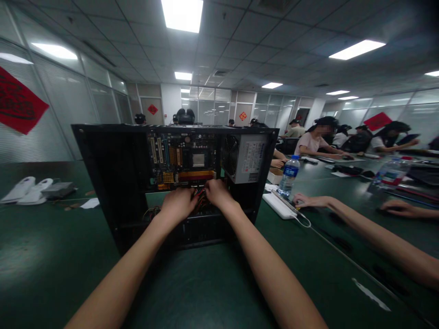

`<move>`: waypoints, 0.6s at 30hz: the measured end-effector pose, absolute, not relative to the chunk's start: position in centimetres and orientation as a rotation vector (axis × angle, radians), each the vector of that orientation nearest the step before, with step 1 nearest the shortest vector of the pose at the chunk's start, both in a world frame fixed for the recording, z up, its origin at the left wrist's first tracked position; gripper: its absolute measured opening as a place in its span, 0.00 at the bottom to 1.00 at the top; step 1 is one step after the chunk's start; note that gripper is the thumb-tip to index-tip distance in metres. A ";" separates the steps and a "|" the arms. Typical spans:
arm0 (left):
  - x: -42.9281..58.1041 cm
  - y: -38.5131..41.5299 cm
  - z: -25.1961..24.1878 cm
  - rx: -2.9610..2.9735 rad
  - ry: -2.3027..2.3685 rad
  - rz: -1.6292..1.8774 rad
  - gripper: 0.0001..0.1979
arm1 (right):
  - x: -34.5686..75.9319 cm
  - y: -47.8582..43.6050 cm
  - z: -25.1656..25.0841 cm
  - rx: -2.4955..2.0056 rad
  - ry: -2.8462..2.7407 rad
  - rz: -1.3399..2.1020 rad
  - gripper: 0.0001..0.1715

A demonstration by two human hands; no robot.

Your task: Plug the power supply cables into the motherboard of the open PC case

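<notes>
Where both forearms stretch across the dark green table (192, 283), the left hand (178, 204) and the right hand (216, 192) meet side by side in a tangle of red, yellow and black wires (200, 201) low inside an open computer case (109, 183). Both sets of fingers curl down into the bundle, but the backs of the hands hide the tips, so I cannot tell whether either pinches a plug or merely rests among the wires. Judging by how things lie, the work sits midway: the side panel is off, the motherboard (181, 160) and the power supply (248, 157) are mounted, no cooler shows over the pale square at the board's centre, and the wiring hangs loose and unrouted. Just right of the case stand a water bottle (288, 176) and a flat white device (278, 205), with a co-worker's hand (305, 199) resting beside them. Farther back, other people sit at long tables
</notes>
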State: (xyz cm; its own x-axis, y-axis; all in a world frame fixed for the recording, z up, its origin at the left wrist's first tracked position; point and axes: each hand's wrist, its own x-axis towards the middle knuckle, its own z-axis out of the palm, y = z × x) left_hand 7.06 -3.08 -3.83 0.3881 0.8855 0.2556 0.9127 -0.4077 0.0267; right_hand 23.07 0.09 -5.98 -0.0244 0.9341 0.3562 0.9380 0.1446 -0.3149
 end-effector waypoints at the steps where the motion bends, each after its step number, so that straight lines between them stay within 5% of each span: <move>1: 7.1 -3.2 -3.8 -2.508 -1.637 -0.338 0.21 | 23.1 0.1 -6.0 -1.785 -1.952 -0.012 0.14; 18: 7.3 -3.4 -4.1 -2.538 -1.635 -0.277 0.23 | 23.2 0.2 -6.4 -1.771 -1.964 -0.023 0.14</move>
